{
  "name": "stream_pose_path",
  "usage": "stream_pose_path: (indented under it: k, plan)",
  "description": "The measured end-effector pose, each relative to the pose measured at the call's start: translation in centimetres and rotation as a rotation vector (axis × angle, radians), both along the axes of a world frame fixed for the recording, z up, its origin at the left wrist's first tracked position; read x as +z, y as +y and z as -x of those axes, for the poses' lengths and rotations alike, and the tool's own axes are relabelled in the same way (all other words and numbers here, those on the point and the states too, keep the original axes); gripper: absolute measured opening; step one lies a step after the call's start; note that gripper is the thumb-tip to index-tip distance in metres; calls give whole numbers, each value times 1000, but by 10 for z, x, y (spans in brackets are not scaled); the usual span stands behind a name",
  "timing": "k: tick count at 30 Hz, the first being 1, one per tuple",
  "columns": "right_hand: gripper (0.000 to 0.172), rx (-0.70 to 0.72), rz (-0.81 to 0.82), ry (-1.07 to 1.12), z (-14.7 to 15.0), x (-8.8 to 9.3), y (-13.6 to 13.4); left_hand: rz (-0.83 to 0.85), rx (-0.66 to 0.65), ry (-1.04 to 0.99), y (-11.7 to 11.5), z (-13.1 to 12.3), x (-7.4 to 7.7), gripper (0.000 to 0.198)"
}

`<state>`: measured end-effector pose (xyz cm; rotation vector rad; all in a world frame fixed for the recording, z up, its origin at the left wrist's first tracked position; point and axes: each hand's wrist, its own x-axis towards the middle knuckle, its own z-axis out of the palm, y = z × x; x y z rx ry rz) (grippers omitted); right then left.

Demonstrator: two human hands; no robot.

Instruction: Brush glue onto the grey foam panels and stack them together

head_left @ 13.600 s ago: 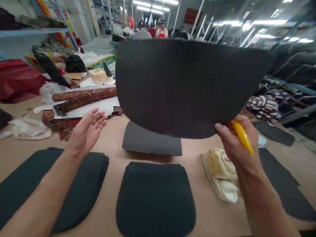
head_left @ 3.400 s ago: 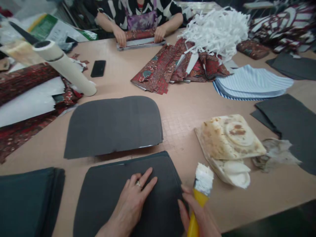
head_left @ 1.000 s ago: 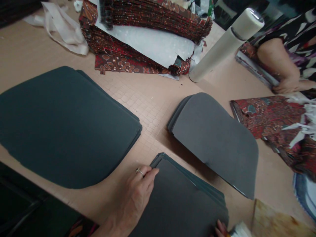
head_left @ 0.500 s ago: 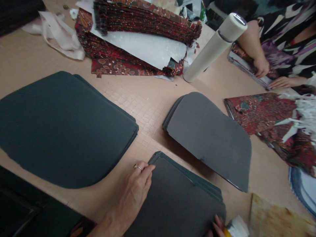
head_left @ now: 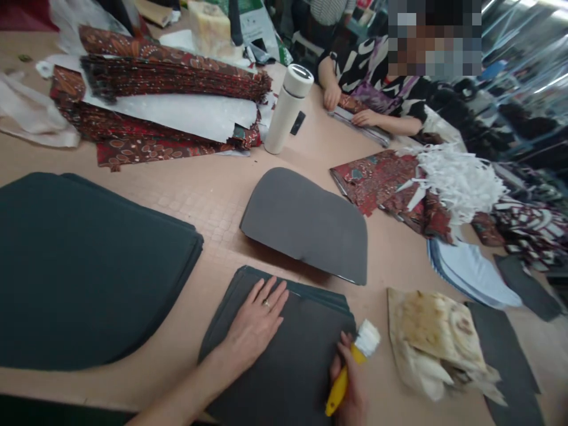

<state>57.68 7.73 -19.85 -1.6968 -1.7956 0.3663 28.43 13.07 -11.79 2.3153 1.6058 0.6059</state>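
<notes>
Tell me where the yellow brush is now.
Head view, lower right of centre: the right hand holds the brush at the right edge of the dark stack, left of the stained pad.

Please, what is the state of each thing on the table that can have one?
left hand: open, flat on the dark sheet pile
right hand: closed around the brush
brush: bristles white, pointing away
bottle: upright, lid on
grey sheet: lying untouched

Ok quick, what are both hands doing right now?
Left hand: open, lying flat on the dark sheet stack.
Right hand: closed around the yellow brush.
</notes>
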Motion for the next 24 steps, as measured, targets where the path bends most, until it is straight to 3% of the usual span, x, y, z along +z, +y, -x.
stream_pose_path:
  k: [4,8,11,13,17,20,24]
  plan:
    - [20,9,-119,-71,19,13,6,35,-13,107,-1,-2,-10,53]
    - [23,48,-175,-34,75,37,18,13,-18,129,-2,-2,-7,51]
    - [21,147,-78,-4,100,46,30,14,-11,151,-1,-4,-4,50]
    - [20,148,-38,-29,96,43,35,25,-3,164,0,-4,-2,50]
    - [20,-6,-55,-62,61,35,36,16,-7,162,1,-4,1,49]
    - [20,-9,-43,-59,50,33,34,-17,-11,148,2,-7,5,46]
    - [19,12,-107,-83,54,34,36,-89,-174,42,6,-16,5,45]
